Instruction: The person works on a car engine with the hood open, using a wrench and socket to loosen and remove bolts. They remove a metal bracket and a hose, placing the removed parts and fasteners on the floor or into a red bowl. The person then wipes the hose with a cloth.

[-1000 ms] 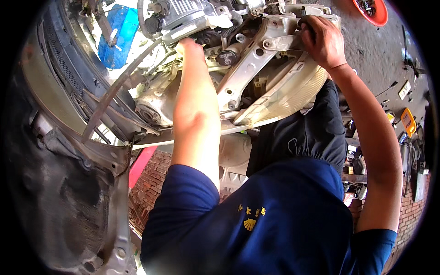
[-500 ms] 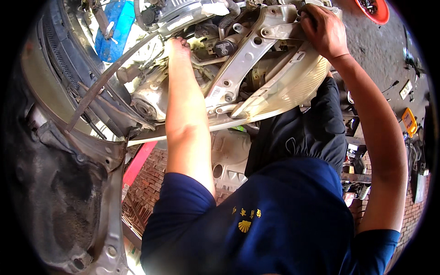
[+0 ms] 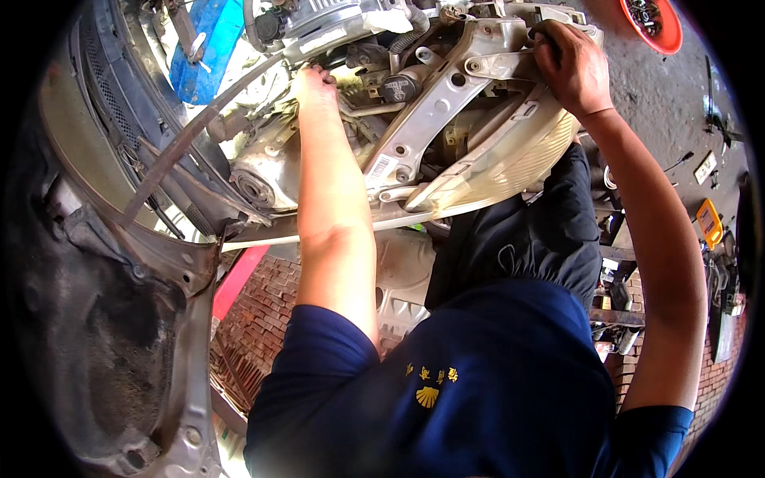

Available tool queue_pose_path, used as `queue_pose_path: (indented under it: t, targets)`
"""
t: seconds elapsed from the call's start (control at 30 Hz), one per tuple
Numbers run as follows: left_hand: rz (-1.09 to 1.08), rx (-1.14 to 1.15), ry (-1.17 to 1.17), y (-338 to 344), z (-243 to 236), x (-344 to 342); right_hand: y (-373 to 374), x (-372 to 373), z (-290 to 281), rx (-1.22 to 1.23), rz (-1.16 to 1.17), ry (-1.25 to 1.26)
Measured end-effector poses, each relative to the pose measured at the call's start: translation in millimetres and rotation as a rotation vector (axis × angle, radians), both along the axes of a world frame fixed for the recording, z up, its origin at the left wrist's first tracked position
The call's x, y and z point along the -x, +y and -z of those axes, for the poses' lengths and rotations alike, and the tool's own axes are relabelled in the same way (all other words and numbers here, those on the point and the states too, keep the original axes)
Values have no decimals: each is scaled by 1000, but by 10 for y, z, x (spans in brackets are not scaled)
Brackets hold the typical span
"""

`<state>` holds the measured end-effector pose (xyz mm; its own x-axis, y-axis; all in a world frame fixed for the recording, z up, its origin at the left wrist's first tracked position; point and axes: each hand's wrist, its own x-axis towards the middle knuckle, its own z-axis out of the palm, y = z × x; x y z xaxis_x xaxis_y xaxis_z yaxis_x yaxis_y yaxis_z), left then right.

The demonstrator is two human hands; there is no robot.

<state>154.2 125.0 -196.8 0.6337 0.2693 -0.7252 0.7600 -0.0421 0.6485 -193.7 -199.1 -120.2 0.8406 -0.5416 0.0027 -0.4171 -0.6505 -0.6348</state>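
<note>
My left hand reaches down into the car's engine bay, its fingers curled beside hoses and metal parts. What they hold, if anything, is hidden. My right hand is closed over the front end of the silver metal frame, just past the headlight. Its fingertips are out of sight behind the edge. Between my hands sits a round black cap. A ribbed hose runs next to the engine at the top.
A propped rod slants across the bay on the left, near the raised dark hood. Blue plastic lies beyond it. An orange-red bowl of small parts and a yellow case are on the floor at right.
The view has shifted slightly, so the car and both arms appear a little further right. Both hands stay at about the same spots on the car.
</note>
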Motion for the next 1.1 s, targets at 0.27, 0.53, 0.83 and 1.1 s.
queue_pose_path:
  t: [0.27, 0.53, 0.83, 1.1]
  targets:
    - [-72, 179, 9, 40, -112, -66, 17, -13, -47, -12, 0, -11]
    - [215, -518, -335, -268, -203, 270, -7, 7, -34, -15, 7, -8]
    - [130, -444, -297, -34, 13, 229, 1, -40, -9, -32, 1, -40]
    - [230, -551, -205, -193, 241, 403, 12, -25, -70, -47, 1, -23]
